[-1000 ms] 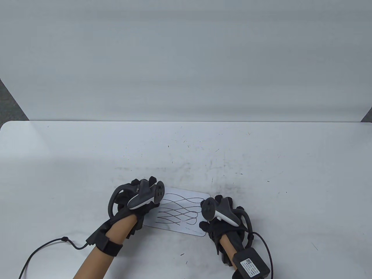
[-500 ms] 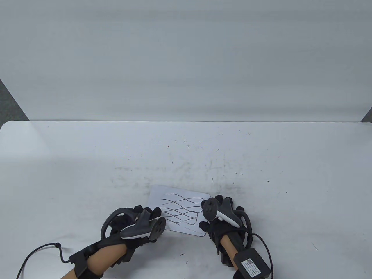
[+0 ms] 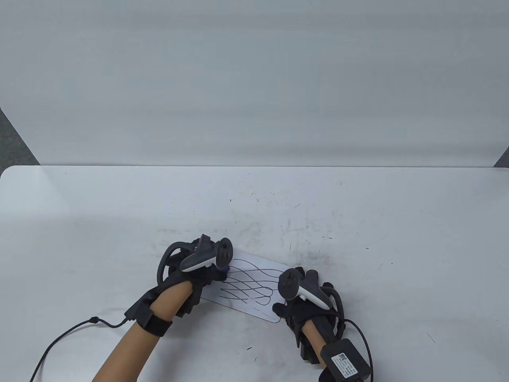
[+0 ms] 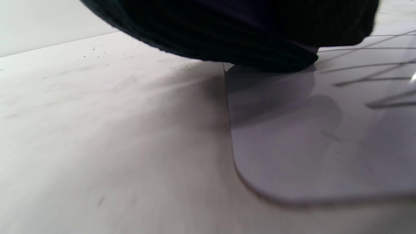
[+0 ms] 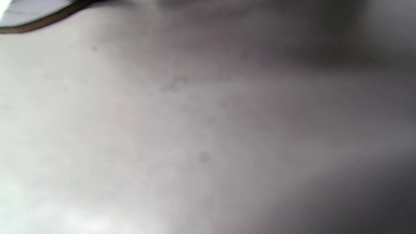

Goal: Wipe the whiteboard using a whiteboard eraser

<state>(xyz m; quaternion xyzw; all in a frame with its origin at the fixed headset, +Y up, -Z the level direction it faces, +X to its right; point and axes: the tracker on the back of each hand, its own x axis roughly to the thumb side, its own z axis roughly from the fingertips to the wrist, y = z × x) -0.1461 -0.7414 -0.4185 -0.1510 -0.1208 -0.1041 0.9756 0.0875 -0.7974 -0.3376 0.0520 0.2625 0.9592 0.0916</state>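
Note:
A small white whiteboard [image 3: 254, 292] with black wavy lines lies flat on the table near the front edge. My left hand [image 3: 206, 270] is over its far left corner and grips a dark eraser [image 3: 224, 272], of which only a small dark blue bit shows under the fingers. In the left wrist view the dark mass of glove and eraser [image 4: 247, 35] presses on the board [image 4: 308, 146] at that corner. My right hand [image 3: 306, 290] rests on the board's right edge; its fingers are hidden under the tracker. The right wrist view shows only blurred table and the board's rim [image 5: 35, 22].
The white table [image 3: 119, 223] carries grey smudges and small specks behind the board. A white backdrop [image 3: 254, 79] stands along the table's far edge. Black cables run from both wrists off the front edge, the left cable [image 3: 63, 338] curling on the table.
My left hand slid down to the board's near left corner, then back up to its far left corner. The board has turned a little. The right hand stayed put.

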